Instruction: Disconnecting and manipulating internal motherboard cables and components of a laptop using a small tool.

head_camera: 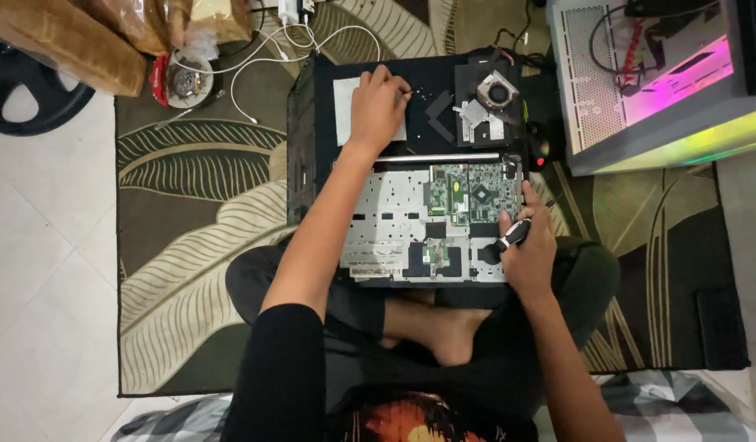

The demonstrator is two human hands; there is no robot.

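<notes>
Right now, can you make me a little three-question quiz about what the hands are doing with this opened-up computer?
1. True or false: the right hand holds a black and silver screwdriver.
2. Which hand reaches to the black panel beyond the opened laptop: A left, B right?
3. What small round part lies on that panel near the glowing computer case?

Key: 1 true. 2 A, the left hand. 3 A cooling fan.

Leaf-patterned rug (190,172), glowing computer case (640,74), white cable (263,57)
</notes>
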